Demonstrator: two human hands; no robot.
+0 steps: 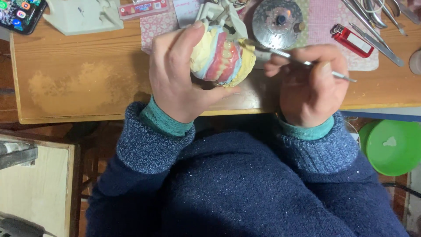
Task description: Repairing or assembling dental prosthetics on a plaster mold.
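Note:
My left hand [177, 74] grips a dental model [221, 57]: yellowish plaster casts with pink wax gums, white teeth and pale blue bands, held on a white articulator frame [219, 15]. My right hand [309, 83] holds a thin metal carving instrument [289, 56] like a pen. Its tip touches the right edge of the model near the yellow plaster. Both hands hover over the near edge of the wooden table [83, 79]. Blue knitted sleeves with teal cuffs cover my wrists.
A red lighter [352, 41] and several metal tools [377, 24] lie at the back right. A round metal burner [277, 22] with a small flame stands behind the model. A phone [19, 14] and a white plaster block [83, 15] sit back left. A green bowl [392, 147] lies lower right.

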